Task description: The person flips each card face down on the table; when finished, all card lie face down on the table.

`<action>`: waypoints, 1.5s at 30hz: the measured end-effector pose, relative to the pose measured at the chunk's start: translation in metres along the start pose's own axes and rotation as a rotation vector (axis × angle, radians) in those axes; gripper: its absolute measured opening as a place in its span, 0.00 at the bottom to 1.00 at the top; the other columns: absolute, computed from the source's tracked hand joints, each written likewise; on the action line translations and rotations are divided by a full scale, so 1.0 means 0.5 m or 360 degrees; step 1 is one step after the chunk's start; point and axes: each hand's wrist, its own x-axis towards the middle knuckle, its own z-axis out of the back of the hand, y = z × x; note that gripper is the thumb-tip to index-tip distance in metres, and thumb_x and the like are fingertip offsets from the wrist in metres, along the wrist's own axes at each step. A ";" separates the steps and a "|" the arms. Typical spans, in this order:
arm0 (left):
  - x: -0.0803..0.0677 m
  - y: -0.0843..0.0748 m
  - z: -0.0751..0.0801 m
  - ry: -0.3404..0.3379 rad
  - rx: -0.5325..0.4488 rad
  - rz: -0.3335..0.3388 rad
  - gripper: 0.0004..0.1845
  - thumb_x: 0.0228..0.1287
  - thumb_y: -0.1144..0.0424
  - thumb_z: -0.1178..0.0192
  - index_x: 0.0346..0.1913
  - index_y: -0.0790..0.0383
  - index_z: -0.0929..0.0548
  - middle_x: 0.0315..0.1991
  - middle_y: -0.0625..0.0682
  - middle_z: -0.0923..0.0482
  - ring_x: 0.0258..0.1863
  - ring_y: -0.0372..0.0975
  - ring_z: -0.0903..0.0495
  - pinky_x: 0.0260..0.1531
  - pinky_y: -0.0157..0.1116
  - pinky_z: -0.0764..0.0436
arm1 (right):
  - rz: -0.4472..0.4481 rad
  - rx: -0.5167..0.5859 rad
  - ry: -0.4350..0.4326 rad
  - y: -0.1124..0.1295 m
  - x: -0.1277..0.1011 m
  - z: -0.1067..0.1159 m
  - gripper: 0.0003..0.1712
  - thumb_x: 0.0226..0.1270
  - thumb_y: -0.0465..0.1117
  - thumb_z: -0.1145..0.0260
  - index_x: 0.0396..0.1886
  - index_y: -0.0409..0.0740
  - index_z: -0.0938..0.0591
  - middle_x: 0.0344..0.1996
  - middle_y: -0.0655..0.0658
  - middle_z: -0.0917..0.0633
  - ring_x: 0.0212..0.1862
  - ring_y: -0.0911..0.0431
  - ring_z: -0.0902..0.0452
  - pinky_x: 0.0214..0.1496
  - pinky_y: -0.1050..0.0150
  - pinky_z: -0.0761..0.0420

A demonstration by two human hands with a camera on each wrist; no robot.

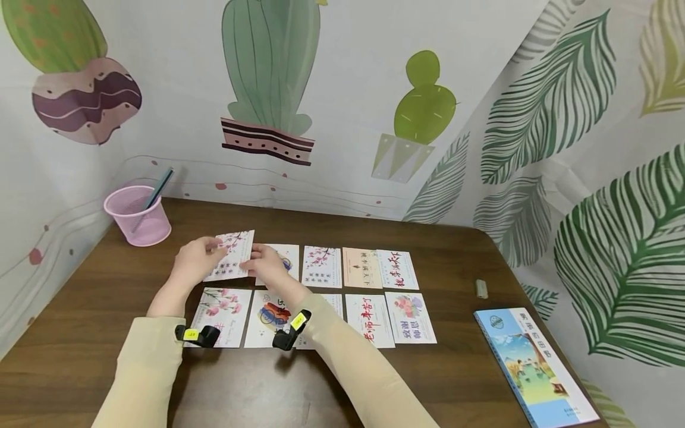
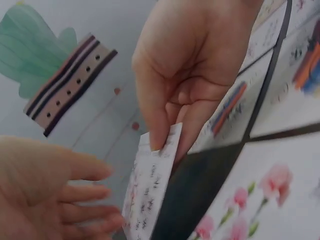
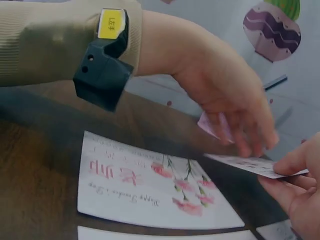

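Even, bright light is seen; shadows are soft; edges toward 3 and 9 o'clock are bent; wrist views are blurred.

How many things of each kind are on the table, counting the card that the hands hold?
Greeting cards: 10
Pink cup: 1
Pen in the cup: 1
Book: 1
Small pale object: 1
Total: 14

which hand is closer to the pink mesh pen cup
Left. The left hand is over the top-left end of the card rows, nearest the pink plastic mesh pen cup at the table's back-left corner. The right hand pinches the lifted blossom card, farther right.
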 end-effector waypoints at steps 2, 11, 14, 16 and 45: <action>-0.004 -0.014 0.000 -0.0177 -0.0038 -0.0063 0.23 0.70 0.58 0.45 0.57 0.74 0.23 0.54 0.73 0.22 0.52 0.63 0.22 0.48 0.58 0.24 | 0.0044 0.0000 -0.0050 0.009 -0.007 -0.001 0.33 0.62 0.27 0.36 0.68 0.31 0.32 0.55 0.36 0.18 0.54 0.46 0.19 0.56 0.57 0.18; -0.028 -0.072 0.006 -0.0373 -0.0001 -0.0055 0.32 0.63 0.38 0.41 0.52 0.66 0.15 0.46 0.67 0.16 0.41 0.59 0.17 0.21 0.35 0.26 | 0.0205 -0.0013 -0.0083 0.045 -0.041 -0.006 0.34 0.60 0.27 0.36 0.68 0.35 0.31 0.56 0.35 0.19 0.55 0.48 0.19 0.54 0.58 0.18; -0.033 -0.082 0.006 -0.0348 -0.0011 -0.0049 0.34 0.62 0.37 0.40 0.53 0.67 0.16 0.48 0.67 0.17 0.39 0.58 0.17 0.19 0.33 0.29 | 0.0231 0.0026 -0.0035 0.051 -0.048 -0.008 0.34 0.60 0.26 0.37 0.69 0.36 0.32 0.57 0.35 0.19 0.56 0.48 0.20 0.53 0.61 0.17; -0.033 -0.087 0.006 -0.0343 -0.0015 -0.0061 0.33 0.61 0.39 0.38 0.53 0.67 0.16 0.48 0.68 0.17 0.35 0.57 0.18 0.18 0.33 0.30 | 0.0242 0.0056 0.0000 0.053 -0.053 -0.009 0.35 0.60 0.26 0.37 0.69 0.36 0.32 0.57 0.35 0.19 0.57 0.48 0.20 0.53 0.62 0.17; -0.014 -0.024 0.041 -0.0421 -0.0347 0.0054 0.19 0.68 0.60 0.41 0.51 0.76 0.18 0.47 0.71 0.18 0.39 0.50 0.15 0.33 0.30 0.24 | 0.0051 0.0011 -0.0085 0.023 0.003 0.056 0.27 0.63 0.36 0.31 0.62 0.35 0.24 0.53 0.39 0.16 0.50 0.52 0.15 0.52 0.60 0.17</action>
